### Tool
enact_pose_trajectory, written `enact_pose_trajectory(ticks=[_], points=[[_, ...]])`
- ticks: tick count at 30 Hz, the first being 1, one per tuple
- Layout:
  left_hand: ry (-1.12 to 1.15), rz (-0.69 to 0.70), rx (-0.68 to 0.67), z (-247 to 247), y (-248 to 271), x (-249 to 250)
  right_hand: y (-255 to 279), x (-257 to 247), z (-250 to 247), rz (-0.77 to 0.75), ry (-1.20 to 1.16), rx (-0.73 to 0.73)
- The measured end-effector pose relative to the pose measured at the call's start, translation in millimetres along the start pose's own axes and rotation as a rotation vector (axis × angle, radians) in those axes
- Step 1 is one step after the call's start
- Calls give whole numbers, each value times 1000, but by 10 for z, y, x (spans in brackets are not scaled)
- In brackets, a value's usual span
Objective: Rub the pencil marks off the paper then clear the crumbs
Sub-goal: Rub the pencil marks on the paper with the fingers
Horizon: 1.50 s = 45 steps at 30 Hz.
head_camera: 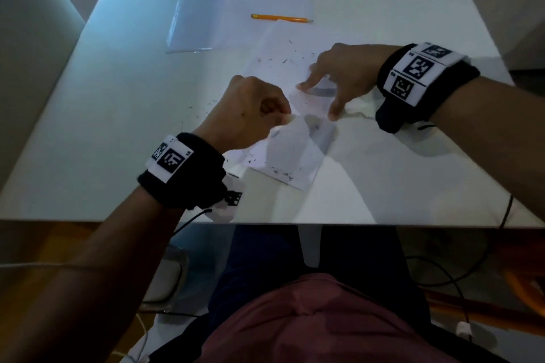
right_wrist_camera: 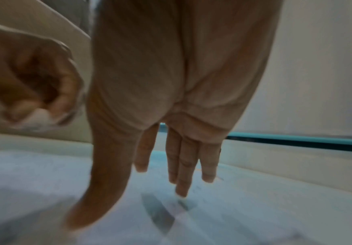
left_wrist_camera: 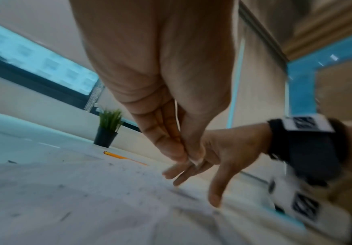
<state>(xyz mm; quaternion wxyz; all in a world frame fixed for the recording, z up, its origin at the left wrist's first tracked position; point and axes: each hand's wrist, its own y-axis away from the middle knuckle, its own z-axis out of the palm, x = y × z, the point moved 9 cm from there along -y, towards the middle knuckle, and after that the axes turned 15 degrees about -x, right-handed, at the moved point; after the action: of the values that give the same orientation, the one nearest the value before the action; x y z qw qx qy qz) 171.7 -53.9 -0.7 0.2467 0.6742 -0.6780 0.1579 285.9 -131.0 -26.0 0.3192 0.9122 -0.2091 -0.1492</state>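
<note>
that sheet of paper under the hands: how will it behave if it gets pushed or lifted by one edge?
Probably floppy: the paper already humps up between the left hand and the right hand. Likely light and apt to slide on the smooth white table, which may be why the right hand's spread fingers press on it. The crumbs would likely scatter if it tilts.

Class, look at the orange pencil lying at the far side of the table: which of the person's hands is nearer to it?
Right. The right hand presses on the paper just below the pencil; the left hand sits farther back toward the person.
</note>
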Motion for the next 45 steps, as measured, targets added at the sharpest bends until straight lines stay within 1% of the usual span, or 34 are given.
enact_pose_trajectory(ticks=[2, 4, 7, 9, 11, 12, 14, 15, 17, 18, 19, 22, 24, 26, 29, 31, 32, 34, 35, 37, 39, 42, 45], points=[[129, -47, 132, -153, 1, -34, 109, -36, -168, -60, -164, 159], [253, -75, 222, -224, 13, -82, 259, -128, -268, -149, -341, 265], [372, -70, 269, -192, 42, -94, 443, -345, -238, -283, -493, 297], [409, -65, 249, -125, 54, -85, 500, -406, -185, -313, -544, 328], [424, -70, 199, -67, 83, -109, 516, -392, -123, -310, -593, 339], [391, -72, 169, -60, 113, -142, 521, -363, -86, -300, -604, 337], [166, -37, 79, -64, 193, -198, 554, -266, -1, -252, -559, 331], [23, -30, 3, -23, 228, -265, 584, -213, 44, -225, -521, 326], [-198, -85, -200, 143, 311, -490, 647, -111, 136, -182, -480, 322], [-240, -119, -285, 239, 359, -586, 677, -76, 175, -167, -476, 322], [-251, -141, -327, 316, 396, -624, 697, -44, 213, -152, -476, 324], [-355, -206, -282, 443, 429, -479, 733, 37, 293, -110, -489, 351], [-452, -275, -301, 530, 434, -326, 725, 67, 316, -90, -487, 374], [-511, -291, -345, 599, 411, -204, 706, 88, 333, -65, -475, 391], [-502, -257, -391, 512, 317, -151, 659, 99, 390, -29, -432, 365], [-372, -236, -414, 375, 220, -196, 620, 94, 445, -16, -379, 307], [-315, -202, -418, 312, 149, -208, 604, 96, 467, -13, -358, 283], [-346, -76, -461, 272, -26, -174, 600, 102, 466, -14, -331, 279], [-370, -11, -514, 312, -98, -149, 604, 104, 445, -17, -323, 295], [-335, 93, -638, 441, -186, -93, 621, 110, 400, -18, -324, 333], [-301, 162, -712, 582, -245, -51, 632, 131, 385, -11, -341, 357], [-350, 205, -757, 791, -335, -10, 612, 130, 468, -1, -339, 325], [-446, 184, -817, 957, -397, 16, 614, 154, 516, 13, -312, 291]])
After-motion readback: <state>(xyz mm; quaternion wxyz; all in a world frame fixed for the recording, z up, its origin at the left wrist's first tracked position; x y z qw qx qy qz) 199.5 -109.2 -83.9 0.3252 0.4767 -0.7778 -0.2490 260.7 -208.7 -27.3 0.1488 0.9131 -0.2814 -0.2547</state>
